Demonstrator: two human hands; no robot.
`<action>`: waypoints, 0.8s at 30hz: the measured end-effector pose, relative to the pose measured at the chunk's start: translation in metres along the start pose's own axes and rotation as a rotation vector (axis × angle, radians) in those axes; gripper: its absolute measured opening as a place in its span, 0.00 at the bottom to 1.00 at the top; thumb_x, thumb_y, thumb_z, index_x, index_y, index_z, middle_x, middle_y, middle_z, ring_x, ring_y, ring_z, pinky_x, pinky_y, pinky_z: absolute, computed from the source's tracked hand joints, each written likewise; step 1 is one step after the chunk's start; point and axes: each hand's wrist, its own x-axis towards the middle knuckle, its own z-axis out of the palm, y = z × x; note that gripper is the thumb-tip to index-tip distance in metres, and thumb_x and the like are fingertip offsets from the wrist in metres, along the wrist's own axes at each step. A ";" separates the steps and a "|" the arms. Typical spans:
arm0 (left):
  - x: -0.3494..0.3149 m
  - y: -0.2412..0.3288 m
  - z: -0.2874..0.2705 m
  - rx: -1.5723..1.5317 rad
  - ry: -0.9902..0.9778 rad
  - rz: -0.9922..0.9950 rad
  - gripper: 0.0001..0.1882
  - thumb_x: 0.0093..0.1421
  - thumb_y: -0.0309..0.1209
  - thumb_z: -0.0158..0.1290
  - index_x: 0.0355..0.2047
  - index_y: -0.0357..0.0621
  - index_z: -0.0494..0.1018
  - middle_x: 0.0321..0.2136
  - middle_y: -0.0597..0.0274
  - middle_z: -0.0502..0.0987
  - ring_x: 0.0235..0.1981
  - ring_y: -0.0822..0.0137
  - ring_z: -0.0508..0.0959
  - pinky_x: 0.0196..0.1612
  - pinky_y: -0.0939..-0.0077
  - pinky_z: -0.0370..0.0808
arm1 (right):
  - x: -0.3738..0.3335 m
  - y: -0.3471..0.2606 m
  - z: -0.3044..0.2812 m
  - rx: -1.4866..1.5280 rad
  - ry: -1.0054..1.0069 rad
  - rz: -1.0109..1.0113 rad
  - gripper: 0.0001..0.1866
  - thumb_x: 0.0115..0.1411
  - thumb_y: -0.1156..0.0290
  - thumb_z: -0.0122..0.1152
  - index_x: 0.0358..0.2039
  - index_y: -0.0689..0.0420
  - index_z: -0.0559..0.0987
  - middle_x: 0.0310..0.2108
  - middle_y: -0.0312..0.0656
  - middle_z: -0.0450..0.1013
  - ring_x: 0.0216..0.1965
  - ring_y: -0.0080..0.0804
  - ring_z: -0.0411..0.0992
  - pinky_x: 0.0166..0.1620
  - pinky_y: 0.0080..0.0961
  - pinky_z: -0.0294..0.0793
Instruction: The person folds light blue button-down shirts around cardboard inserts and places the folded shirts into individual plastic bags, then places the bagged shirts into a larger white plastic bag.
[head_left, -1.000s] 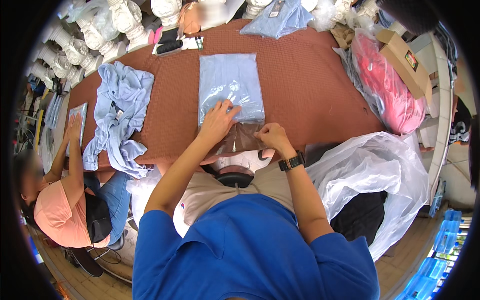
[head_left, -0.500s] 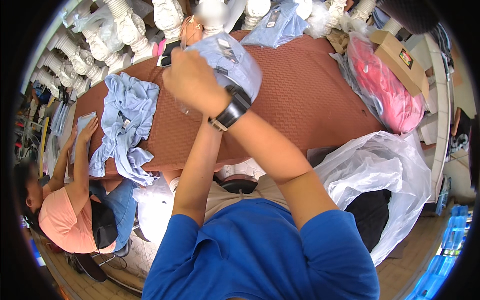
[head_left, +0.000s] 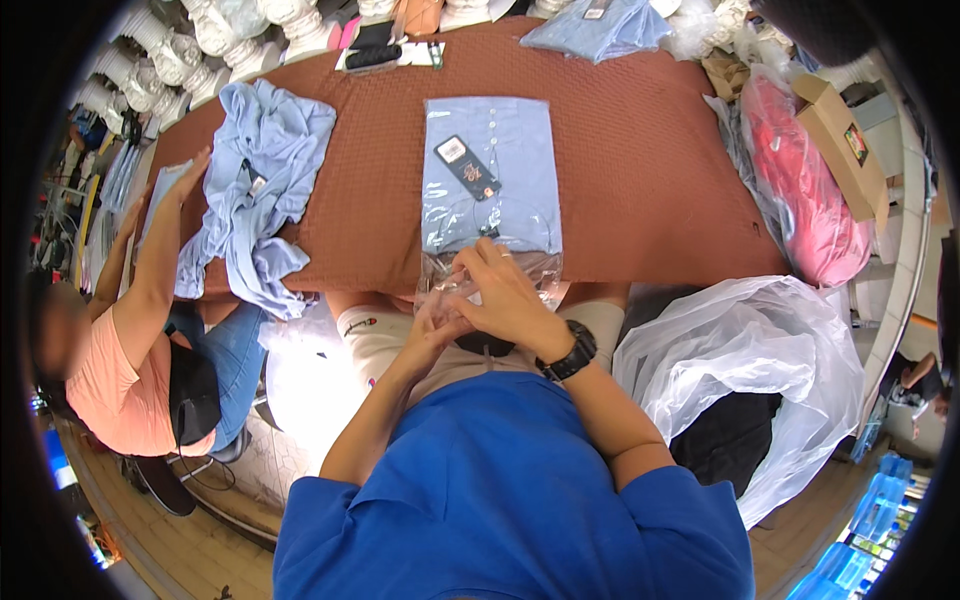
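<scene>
A folded light blue shirt (head_left: pixel 535 150) in a clear plastic bag (head_left: pixel 540 265) lies flat on the brown cloth-covered table, with a dark hang tag (head_left: pixel 478 180) on its front. The loose end of the bag reaches over the near table edge toward me. My right hand (head_left: pixel 505 300) has its fingers bent on this loose plastic, just below the collar. Closed on the plastic as well, my left hand (head_left: pixel 437 325) is beside and slightly below the right one. The exact fingertip contact is partly hidden by the hands and the shiny film.
To the left lies a loose, crumpled blue shirt (head_left: pixel 265 150); beyond it a seated person (head_left: pixel 110 370) handles a folded garment. Bagged blue shirts (head_left: pixel 600 28) lie at the back. Right are a bagged red garment (head_left: pixel 800 180), a cardboard box (head_left: pixel 845 150) and a large plastic sack (head_left: pixel 740 330).
The bagged shirt, raised and blurred at the table's far side before, now lies flat in front of me. Both hands have come back from the far side to the bag's near end.
</scene>
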 end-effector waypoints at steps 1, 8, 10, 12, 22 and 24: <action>-0.002 -0.005 0.000 -0.101 -0.028 0.008 0.37 0.57 0.17 0.48 0.68 0.39 0.54 0.64 0.54 0.63 0.60 0.58 0.71 0.59 0.68 0.73 | -0.007 -0.001 -0.001 -0.059 -0.026 0.013 0.19 0.49 0.73 0.65 0.41 0.60 0.71 0.43 0.50 0.66 0.46 0.53 0.66 0.46 0.44 0.68; 0.010 -0.023 0.013 -0.230 -0.053 0.202 0.43 0.50 0.10 0.42 0.69 0.41 0.53 0.67 0.56 0.60 0.66 0.55 0.65 0.61 0.66 0.70 | -0.033 0.008 0.003 -0.483 0.128 -0.131 0.34 0.45 0.78 0.62 0.57 0.58 0.70 0.56 0.50 0.64 0.52 0.49 0.63 0.53 0.43 0.63; 0.019 -0.038 0.008 0.068 -0.053 0.319 0.41 0.51 0.08 0.40 0.68 0.40 0.56 0.67 0.56 0.60 0.66 0.55 0.65 0.63 0.66 0.67 | -0.031 0.030 0.013 -0.519 0.200 -0.130 0.32 0.47 0.78 0.60 0.57 0.57 0.70 0.53 0.50 0.65 0.51 0.49 0.64 0.52 0.43 0.63; 0.024 -0.032 0.013 0.549 0.037 0.501 0.36 0.53 0.07 0.38 0.65 0.36 0.61 0.66 0.50 0.63 0.66 0.53 0.65 0.66 0.64 0.62 | -0.027 0.032 0.014 -0.556 0.255 -0.120 0.29 0.49 0.77 0.58 0.55 0.57 0.71 0.50 0.48 0.67 0.49 0.47 0.64 0.51 0.41 0.63; 0.056 -0.035 0.018 1.417 0.242 0.857 0.32 0.59 0.22 0.50 0.65 0.32 0.58 0.66 0.41 0.58 0.68 0.40 0.57 0.67 0.49 0.58 | -0.026 0.016 -0.004 -0.538 0.403 -0.194 0.08 0.49 0.76 0.59 0.33 0.56 0.76 0.35 0.39 0.67 0.38 0.37 0.67 0.39 0.34 0.65; 0.066 -0.030 0.021 1.534 0.309 0.874 0.34 0.60 0.28 0.50 0.67 0.33 0.57 0.67 0.40 0.56 0.69 0.39 0.55 0.68 0.47 0.56 | -0.027 0.010 -0.006 -0.519 0.398 -0.206 0.08 0.49 0.76 0.60 0.32 0.56 0.76 0.34 0.39 0.67 0.38 0.37 0.67 0.39 0.33 0.65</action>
